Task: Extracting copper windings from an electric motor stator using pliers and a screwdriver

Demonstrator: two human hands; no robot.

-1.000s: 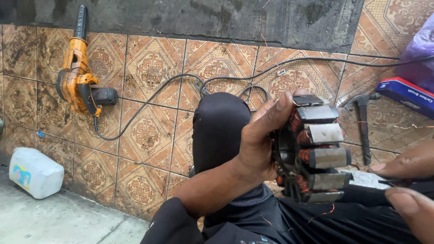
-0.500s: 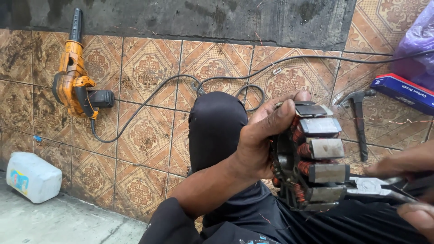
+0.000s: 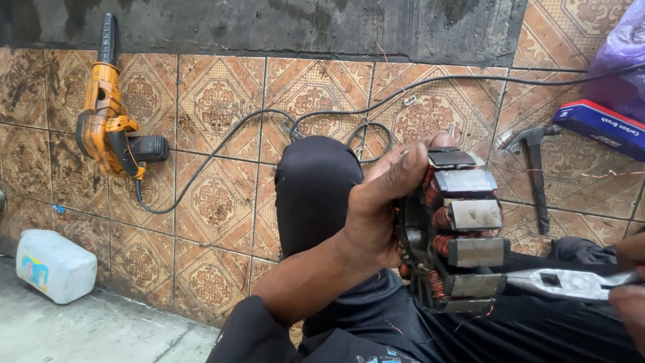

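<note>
Left hand: the left hand is closed around the rim of a motor stator, fingers curled over its top edge and thumb behind, holding it up above the lap.
Stator: a ring of steel poles wound with copper wire; it stands on edge, its flat pole faces turned to the right, its central axis running roughly left to right.
Right hand: the right hand enters at the right edge, mostly out of view; it seems to grip the handles of pliers, though the fingers are too cropped to tell.
Key relation: the pliers lie nearly level, nose pointing left, tip touching the stator's lower poles; the left hand is the nearer one.
Floor: tiled; an orange power tool with its cable lies near the left edge, a white jug in the lower left corner, a hammer to the right.
</note>
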